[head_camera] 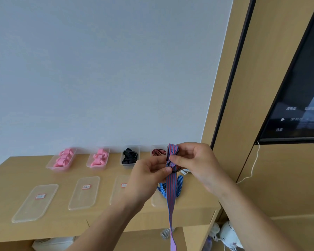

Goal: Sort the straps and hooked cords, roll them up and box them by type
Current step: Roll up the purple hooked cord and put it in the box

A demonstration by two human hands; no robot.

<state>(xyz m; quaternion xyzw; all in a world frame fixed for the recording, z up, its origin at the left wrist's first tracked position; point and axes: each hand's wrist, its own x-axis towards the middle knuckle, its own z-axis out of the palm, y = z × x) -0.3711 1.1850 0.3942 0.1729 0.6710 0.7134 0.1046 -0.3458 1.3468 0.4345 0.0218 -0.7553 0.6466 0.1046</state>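
head view: while both hands meet above the right end of the wooden shelf [11, 171], the red-and-blue striped strap [171, 192] hangs between them.
strap axis: long axis close to vertical; the top end folds over by the right fingers, the free tail points down past the shelf's front edge and out of view at the bottom.
left hand [149, 175]: thumb and curled fingers pinch the strap by its dark buckle [171, 166].
right hand [194, 160]: fingertips pressed together, pinching the strap's folded top just above the buckle.
boxes: four clear boxes along the wall; two hold pink rolls [63, 157] [99, 157], one holds black pieces [129, 155], one holds a dark red striped strap [158, 152].
lids: four clear lids in the front row; the nearest-left lid [34, 203] and the next lid [84, 192] lie bare, the third lid [117, 189] is partly behind the left hand.
blue strap [179, 183]: one, blue-and-white striped, heaped on the fourth lid [157, 201], behind the hanging strap.
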